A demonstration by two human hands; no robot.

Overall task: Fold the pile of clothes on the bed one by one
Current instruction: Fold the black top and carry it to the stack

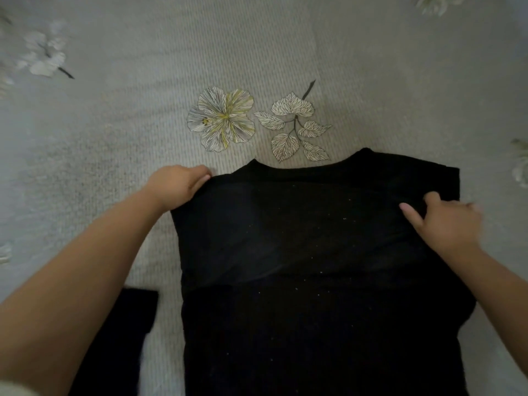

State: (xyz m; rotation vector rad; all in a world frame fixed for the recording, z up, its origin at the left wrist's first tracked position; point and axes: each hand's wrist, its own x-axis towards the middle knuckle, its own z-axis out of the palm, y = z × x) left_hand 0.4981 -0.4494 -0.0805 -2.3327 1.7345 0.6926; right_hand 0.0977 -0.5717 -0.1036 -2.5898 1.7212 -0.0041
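Both the left hand [178, 182] and right hand [445, 221] pinched the black shirt [300, 252] shoulders at mid-frame; uneven tension risked a crooked, wrinkled fold.

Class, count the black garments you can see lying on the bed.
2. A black T-shirt is spread in the centre, held by the left hand and right hand. Another black garment lies at bottom left, partly behind the left arm.

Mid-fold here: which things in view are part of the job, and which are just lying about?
Part of the job:
- black shirt, spread on the bed
- left hand, gripping its shoulder
- right hand, gripping the other shoulder
- dark garment at lower left

Just there:
- floral bedspread
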